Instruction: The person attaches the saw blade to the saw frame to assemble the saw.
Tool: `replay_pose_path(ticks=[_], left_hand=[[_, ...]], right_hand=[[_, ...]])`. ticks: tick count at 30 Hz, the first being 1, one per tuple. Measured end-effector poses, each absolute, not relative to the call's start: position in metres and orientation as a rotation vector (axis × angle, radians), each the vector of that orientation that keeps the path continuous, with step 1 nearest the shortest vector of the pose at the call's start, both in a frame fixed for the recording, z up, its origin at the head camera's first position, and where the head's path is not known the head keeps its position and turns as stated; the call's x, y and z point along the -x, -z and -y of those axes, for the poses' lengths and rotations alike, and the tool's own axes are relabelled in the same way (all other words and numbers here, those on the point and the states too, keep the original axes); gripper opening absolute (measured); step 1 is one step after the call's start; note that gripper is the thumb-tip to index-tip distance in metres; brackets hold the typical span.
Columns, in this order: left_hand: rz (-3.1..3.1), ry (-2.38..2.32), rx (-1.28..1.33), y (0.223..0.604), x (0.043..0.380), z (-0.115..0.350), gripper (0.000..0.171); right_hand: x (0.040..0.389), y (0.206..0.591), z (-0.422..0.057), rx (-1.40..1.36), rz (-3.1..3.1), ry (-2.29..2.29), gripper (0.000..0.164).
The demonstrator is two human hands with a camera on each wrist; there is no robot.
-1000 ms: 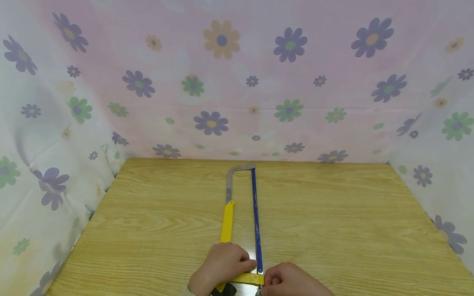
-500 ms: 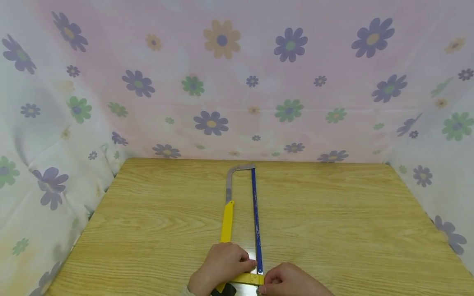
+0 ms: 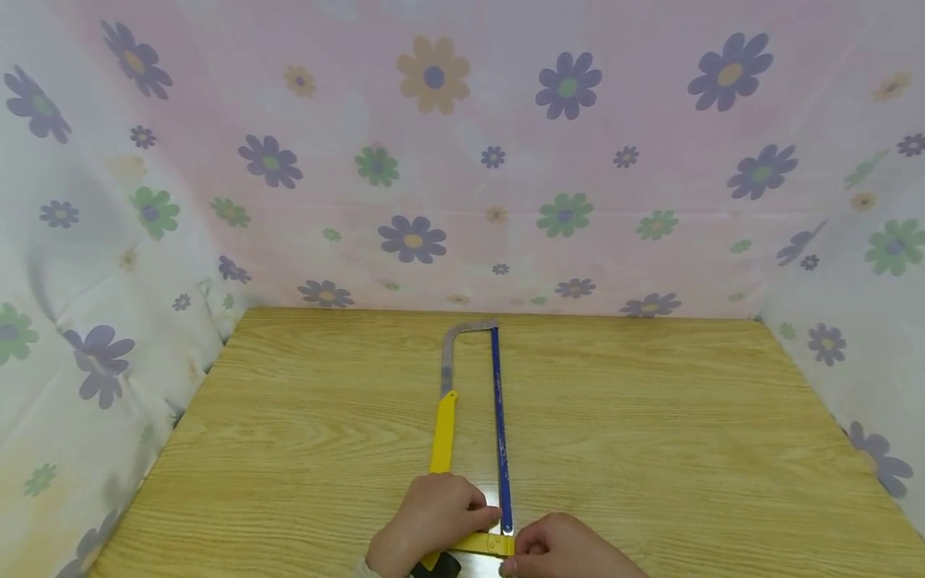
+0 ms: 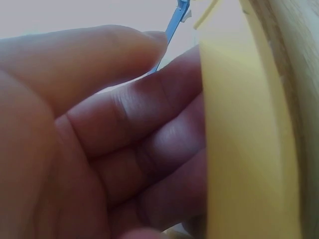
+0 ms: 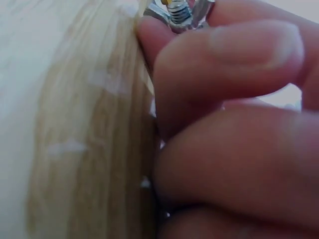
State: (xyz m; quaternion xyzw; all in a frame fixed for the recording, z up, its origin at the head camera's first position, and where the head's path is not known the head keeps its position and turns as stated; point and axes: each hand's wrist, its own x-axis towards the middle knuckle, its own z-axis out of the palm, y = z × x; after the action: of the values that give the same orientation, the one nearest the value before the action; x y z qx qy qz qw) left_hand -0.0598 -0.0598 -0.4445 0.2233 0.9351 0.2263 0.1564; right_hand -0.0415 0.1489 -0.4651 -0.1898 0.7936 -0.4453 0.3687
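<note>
A hacksaw with a yellow and grey frame (image 3: 443,437) lies flat on the table, its blue blade (image 3: 500,417) on the right side. My left hand (image 3: 437,514) holds the frame near the handle. In the left wrist view, its fingers (image 4: 144,109) pass behind the yellow frame bar (image 4: 249,124), with the thumb toward the blade. Just right of the yellow end bracket (image 3: 499,545), my right hand (image 3: 571,550) pinches a metal wing nut. The right wrist view shows that wing nut (image 5: 202,9) on a threaded screw (image 5: 178,11), between thumb and finger.
A wood-grain table (image 3: 650,425) carries the saw. Flower-printed cloth (image 3: 491,185) hangs behind it and along both sides. The saw's black handle (image 3: 438,565) is partly cut off at the lower frame edge.
The right thumb and fingertips have shifted slightly left at the wing nut. My left hand and the hacksaw have stayed in place.
</note>
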Motion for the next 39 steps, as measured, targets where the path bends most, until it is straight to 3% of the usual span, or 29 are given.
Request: replay_pose_path(ticks=[39], left_hand=[[-2.68, -0.646, -0.637, 0.4443, 0.0586, 0.0577, 0.036]], right_hand=[[0.0428, 0.4661, -0.1522, 0.47, -1.975, 1.216, 0.023]])
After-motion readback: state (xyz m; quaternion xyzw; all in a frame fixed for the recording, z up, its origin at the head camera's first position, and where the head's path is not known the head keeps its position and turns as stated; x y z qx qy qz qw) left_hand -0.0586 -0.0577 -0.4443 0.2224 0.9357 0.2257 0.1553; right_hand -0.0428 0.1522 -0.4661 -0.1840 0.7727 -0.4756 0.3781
